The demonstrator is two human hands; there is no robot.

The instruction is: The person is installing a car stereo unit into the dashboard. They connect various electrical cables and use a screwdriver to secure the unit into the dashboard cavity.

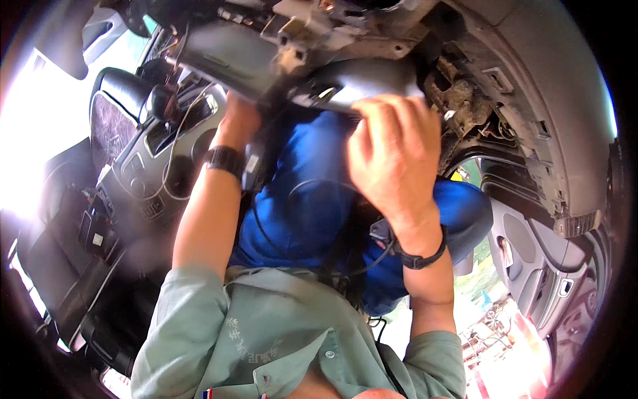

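At upper left a dark grey trim panel [232, 63] slants across, blurred. My left hand [241, 121] reaches up under its lower edge, the fingers hidden behind it. My right hand [397, 149] is closed, its fingers bent over the near edge of a dark trim piece with a glossy, pale-reflecting curve [382, 74]. Blur hides whether the panel and this piece are joined. Both hands are raised above my knees in blue trousers [309, 173]. Between my arms, thin black cable runs to a small black box [382, 231].
Bare brackets [292, 50] and loose wiring [495, 126] show in the opened dashboard. On the left stands the centre console [156, 143], a pale cable [171, 153] draped over it, beside a dark seat [60, 246]. To the right, a car door [541, 259] stands open.
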